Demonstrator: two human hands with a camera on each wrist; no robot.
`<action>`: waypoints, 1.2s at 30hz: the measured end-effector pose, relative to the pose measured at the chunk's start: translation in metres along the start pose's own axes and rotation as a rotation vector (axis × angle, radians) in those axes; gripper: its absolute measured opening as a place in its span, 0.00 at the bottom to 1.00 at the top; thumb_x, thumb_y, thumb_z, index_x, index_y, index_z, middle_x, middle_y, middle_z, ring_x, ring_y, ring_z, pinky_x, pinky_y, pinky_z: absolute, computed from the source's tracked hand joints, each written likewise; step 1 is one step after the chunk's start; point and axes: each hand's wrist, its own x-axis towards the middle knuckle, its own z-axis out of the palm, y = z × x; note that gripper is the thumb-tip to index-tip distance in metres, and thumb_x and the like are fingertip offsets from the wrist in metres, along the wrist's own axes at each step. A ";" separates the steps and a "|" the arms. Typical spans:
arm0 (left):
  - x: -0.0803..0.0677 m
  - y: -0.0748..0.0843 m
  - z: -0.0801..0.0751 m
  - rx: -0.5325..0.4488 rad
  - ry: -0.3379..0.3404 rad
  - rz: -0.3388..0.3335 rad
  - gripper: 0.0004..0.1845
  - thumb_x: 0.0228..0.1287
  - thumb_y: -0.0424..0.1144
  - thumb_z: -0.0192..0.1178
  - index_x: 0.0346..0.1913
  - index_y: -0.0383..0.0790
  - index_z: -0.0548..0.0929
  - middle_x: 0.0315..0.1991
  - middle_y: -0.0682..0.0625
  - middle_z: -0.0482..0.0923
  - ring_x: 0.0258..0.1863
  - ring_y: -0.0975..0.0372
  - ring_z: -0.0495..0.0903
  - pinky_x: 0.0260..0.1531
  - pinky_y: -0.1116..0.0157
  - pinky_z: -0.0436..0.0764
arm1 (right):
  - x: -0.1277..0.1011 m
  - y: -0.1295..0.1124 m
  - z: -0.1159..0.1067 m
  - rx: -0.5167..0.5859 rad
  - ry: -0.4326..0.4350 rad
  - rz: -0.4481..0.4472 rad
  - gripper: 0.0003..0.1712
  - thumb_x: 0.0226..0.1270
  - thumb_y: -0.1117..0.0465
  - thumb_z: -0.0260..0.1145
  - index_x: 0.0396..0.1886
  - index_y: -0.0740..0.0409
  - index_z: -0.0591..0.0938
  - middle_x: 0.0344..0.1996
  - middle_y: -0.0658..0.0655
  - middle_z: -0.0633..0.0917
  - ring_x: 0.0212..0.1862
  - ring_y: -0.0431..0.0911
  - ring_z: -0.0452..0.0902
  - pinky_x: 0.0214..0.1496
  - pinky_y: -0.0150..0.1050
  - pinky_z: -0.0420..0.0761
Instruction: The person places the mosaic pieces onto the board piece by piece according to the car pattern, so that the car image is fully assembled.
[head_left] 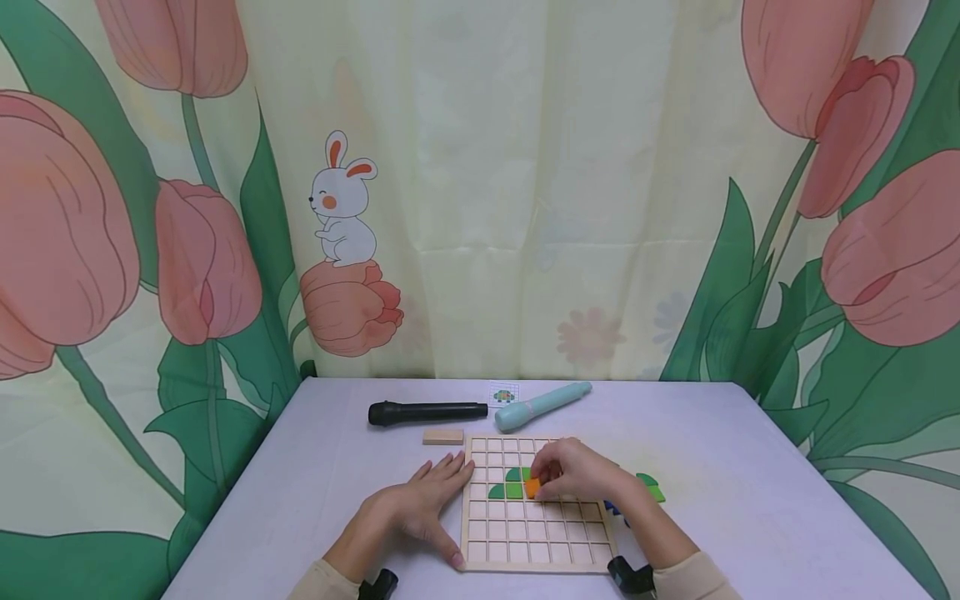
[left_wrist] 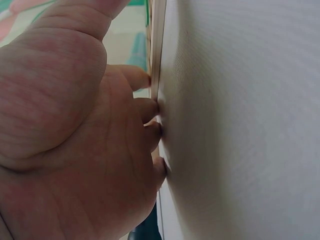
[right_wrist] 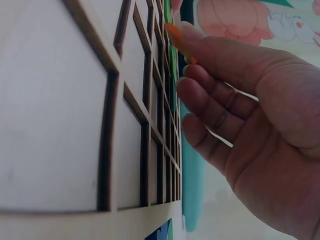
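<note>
A wooden grid board [head_left: 540, 572] lies flat on the table, with green tiles [head_left: 513, 490] set in some of its squares left of centre. My right hand [head_left: 577, 471] pinches an orange square tile [head_left: 532, 488] between thumb and fingers over the grid, beside the green ones. In the right wrist view the orange tile [right_wrist: 179, 41] is tilted close to the grid. My left hand [head_left: 420, 504] has its fingers spread, and touches the board's left edge with thumb and fingertips. The left wrist view shows those fingertips along the board's side [left_wrist: 158, 45].
Behind the board lie a black microphone-like cylinder [head_left: 427, 412], a light-blue cylinder [head_left: 543, 406] and a small picture card [head_left: 504, 394]. A wooden block [head_left: 443, 437] sits at the board's back left corner. Green tiles [head_left: 651, 487] and partly hidden blue pieces lie right of the board.
</note>
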 end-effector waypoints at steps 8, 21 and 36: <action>0.001 -0.002 0.002 0.007 0.007 0.009 0.76 0.36 0.74 0.79 0.85 0.50 0.48 0.87 0.46 0.41 0.86 0.51 0.40 0.84 0.44 0.42 | 0.001 0.000 0.003 -0.040 -0.011 0.022 0.09 0.60 0.59 0.81 0.39 0.49 0.88 0.29 0.43 0.84 0.33 0.38 0.77 0.36 0.31 0.80; -0.002 0.001 0.000 0.009 0.005 0.005 0.75 0.38 0.72 0.79 0.85 0.49 0.48 0.87 0.46 0.41 0.86 0.50 0.40 0.84 0.43 0.43 | 0.001 -0.003 0.005 -0.063 -0.008 0.010 0.10 0.61 0.58 0.80 0.40 0.50 0.88 0.29 0.43 0.83 0.31 0.36 0.75 0.34 0.30 0.78; -0.003 0.002 -0.002 0.007 0.001 0.005 0.74 0.39 0.72 0.79 0.85 0.49 0.48 0.87 0.45 0.41 0.86 0.50 0.41 0.84 0.44 0.43 | 0.000 -0.003 0.004 -0.056 -0.002 -0.026 0.10 0.60 0.60 0.81 0.39 0.52 0.88 0.29 0.43 0.84 0.32 0.35 0.76 0.35 0.30 0.79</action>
